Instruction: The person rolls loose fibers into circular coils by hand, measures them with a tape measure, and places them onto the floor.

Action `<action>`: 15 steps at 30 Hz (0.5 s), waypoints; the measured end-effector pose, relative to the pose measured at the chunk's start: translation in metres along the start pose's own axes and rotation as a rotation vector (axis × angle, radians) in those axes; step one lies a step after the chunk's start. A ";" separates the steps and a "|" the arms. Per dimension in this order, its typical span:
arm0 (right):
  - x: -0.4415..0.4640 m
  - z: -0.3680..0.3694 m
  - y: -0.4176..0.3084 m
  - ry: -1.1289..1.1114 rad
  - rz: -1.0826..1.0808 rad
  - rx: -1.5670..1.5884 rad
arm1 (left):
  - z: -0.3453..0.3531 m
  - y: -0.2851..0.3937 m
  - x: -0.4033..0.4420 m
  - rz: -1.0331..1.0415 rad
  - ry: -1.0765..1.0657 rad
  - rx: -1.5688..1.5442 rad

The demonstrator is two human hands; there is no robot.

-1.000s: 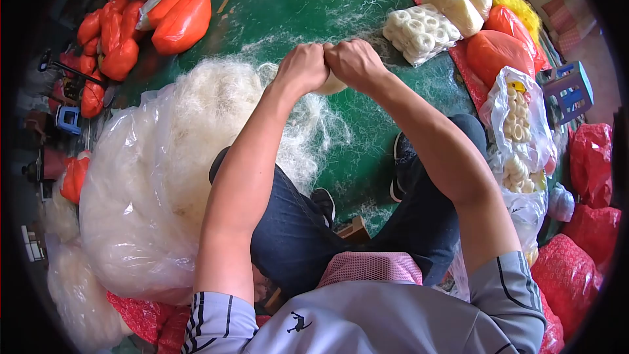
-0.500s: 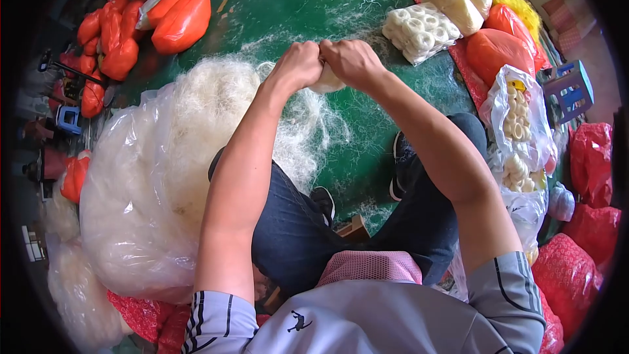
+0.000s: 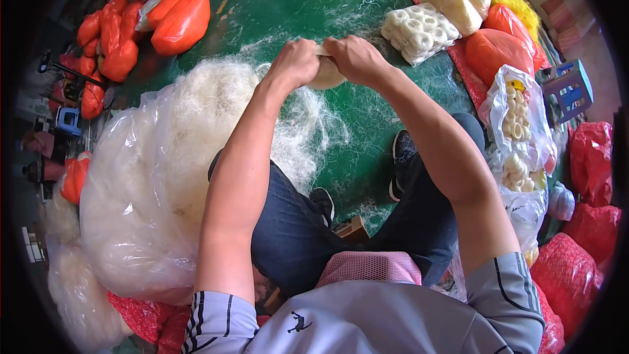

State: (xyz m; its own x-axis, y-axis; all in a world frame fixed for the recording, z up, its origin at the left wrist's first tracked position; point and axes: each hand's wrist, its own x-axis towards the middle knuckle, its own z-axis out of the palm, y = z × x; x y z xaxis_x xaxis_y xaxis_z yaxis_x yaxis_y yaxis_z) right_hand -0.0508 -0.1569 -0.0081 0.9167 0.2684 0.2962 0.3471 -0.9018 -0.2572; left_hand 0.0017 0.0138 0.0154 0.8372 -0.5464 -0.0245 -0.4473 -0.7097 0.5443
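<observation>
My left hand (image 3: pixel 297 61) and my right hand (image 3: pixel 356 58) are stretched out in front, closed and almost side by side. Both grip a cream-coloured fibre bundle (image 3: pixel 329 77). A short pale strip of it shows between the fists, and a rounded part hangs below them; its full shape is hidden by the hands. Left of my left hand lies a big heap of loose whitish fibre (image 3: pixel 213 101), spilling from a clear plastic bag (image 3: pixel 124 190). Loose strands (image 3: pixel 304 134) trail over the floor beneath my hands.
A clear pack of white rings (image 3: pixel 419 31) lies on the green floor (image 3: pixel 295 6) at the upper right. Orange bags (image 3: pixel 182 23) sit at the upper left. White bags with cream coils (image 3: pixel 517 115), a blue crate (image 3: pixel 569 92) and red bags (image 3: pixel 567 282) line the right side.
My fists have drawn slightly apart, so the pale strip between them now shows. More of the rounded part below is visible.
</observation>
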 end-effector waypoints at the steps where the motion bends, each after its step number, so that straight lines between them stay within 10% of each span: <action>1: -0.001 -0.003 -0.003 0.007 -0.029 -0.023 | -0.001 0.000 -0.001 -0.001 -0.008 0.008; 15: 0.002 0.007 -0.006 0.031 -0.063 -0.152 | 0.002 0.008 -0.007 -0.001 -0.010 0.007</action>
State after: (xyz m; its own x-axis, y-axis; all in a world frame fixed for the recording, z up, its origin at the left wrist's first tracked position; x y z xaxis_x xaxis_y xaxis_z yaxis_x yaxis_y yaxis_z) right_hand -0.0497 -0.1484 -0.0120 0.8865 0.3180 0.3360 0.3680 -0.9249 -0.0956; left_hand -0.0082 0.0110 0.0178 0.8345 -0.5500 -0.0338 -0.4485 -0.7135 0.5383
